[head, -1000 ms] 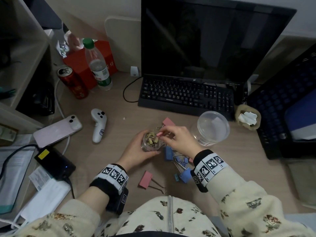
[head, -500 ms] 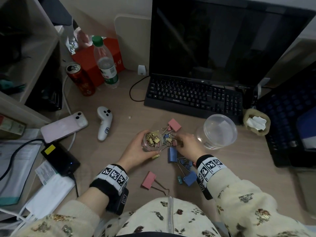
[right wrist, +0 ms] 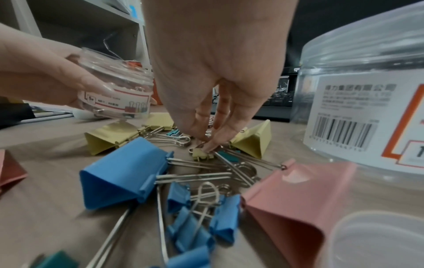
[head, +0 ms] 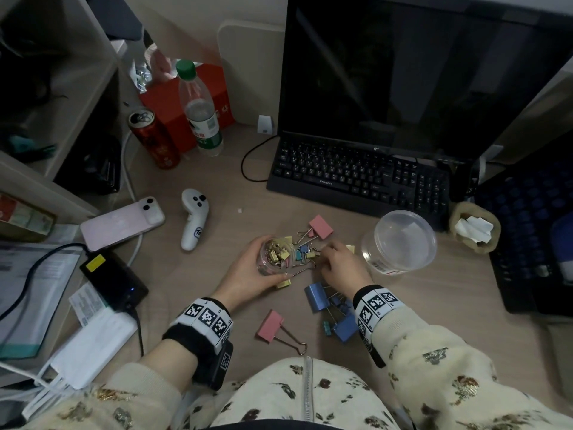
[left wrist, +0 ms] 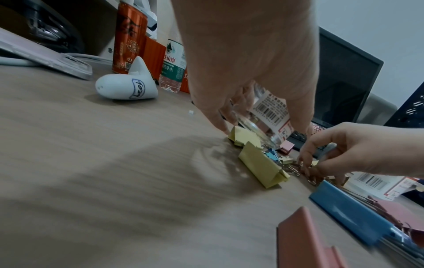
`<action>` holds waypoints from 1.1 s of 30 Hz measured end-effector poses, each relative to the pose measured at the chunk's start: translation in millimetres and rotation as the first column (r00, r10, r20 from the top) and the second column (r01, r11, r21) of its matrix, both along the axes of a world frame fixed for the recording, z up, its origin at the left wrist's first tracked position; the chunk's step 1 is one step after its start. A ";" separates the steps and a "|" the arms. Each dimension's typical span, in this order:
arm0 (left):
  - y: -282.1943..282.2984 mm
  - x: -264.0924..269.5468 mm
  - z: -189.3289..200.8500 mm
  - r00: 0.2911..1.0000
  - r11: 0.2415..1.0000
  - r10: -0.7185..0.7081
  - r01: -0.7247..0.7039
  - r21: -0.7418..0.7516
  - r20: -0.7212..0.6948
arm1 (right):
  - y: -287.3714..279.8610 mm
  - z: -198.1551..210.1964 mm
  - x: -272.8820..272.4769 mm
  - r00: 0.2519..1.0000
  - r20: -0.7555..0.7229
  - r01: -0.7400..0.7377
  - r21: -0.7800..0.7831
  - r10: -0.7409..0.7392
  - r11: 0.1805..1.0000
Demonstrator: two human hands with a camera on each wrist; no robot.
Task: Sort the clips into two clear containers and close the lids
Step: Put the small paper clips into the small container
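My left hand (head: 252,273) grips a small clear container (head: 276,256) of small gold clips, tilted just above the desk; its label shows in the right wrist view (right wrist: 117,94). My right hand (head: 325,252) reaches into the loose clip pile, and its fingertips (right wrist: 207,143) pinch a small yellow clip (right wrist: 200,153) lying on the desk. Around it lie large clips: blue (right wrist: 123,174), pink (right wrist: 289,197), yellow (right wrist: 252,141). A large clear container (head: 403,240) stands open and empty to the right of my right hand.
A black keyboard (head: 356,178) and monitor stand behind the clips. A white controller (head: 193,218), a pink phone (head: 122,221), a red can (head: 153,138) and a water bottle (head: 201,113) are to the left. A small basket (head: 474,228) with paper stands at the right.
My right hand has come down from the mouth of the small container to the clip pile on the desk. My left hand still holds the small container.
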State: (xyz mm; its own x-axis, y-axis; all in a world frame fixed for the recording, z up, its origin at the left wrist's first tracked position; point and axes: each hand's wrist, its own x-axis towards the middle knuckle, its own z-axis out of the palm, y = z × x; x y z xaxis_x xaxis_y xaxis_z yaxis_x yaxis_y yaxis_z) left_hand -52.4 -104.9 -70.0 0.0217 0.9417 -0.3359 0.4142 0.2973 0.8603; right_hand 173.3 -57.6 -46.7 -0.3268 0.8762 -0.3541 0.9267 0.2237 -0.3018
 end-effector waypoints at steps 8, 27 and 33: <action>-2.9 3.0 6.3 1.000 1.000 -0.005 0.005 -0.007 0.026 | 0.4 1.6 14.9 0.945 -0.253 0.204 -0.034 -0.206 0.978; -6.1 1.6 7.0 1.000 1.000 -0.011 0.011 -0.007 0.002 | -16.0 2.6 3.3 0.991 0.081 -0.103 -0.093 0.111 0.990; -8.0 0.8 6.3 1.000 1.000 -0.011 0.011 -0.012 0.009 | -15.7 1.7 6.0 0.990 0.096 -0.091 -0.078 0.098 0.993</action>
